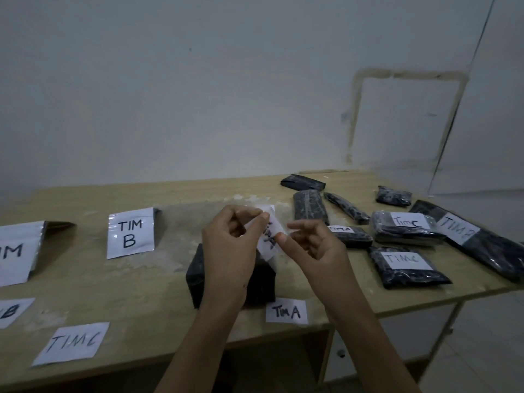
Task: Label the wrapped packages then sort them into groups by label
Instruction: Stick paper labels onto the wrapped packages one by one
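My left hand and my right hand both pinch a small white paper label with dark writing, held in the air above a black wrapped package lying in front of me. The left fingers grip the label's upper edge, the right thumb and fingers its lower right side. A loose "TIM A" label lies by the table's front edge. At the right lie several black packages, some labelled: "TIM C", another "TIM C", "TIM A".
Standing signs read "TIM B" and a partly cut-off one at left. Loose labels "TIM C" and "B" lie near the front edge. Unlabelled black packages sit at the back right. The wooden table ends close behind at a wall.
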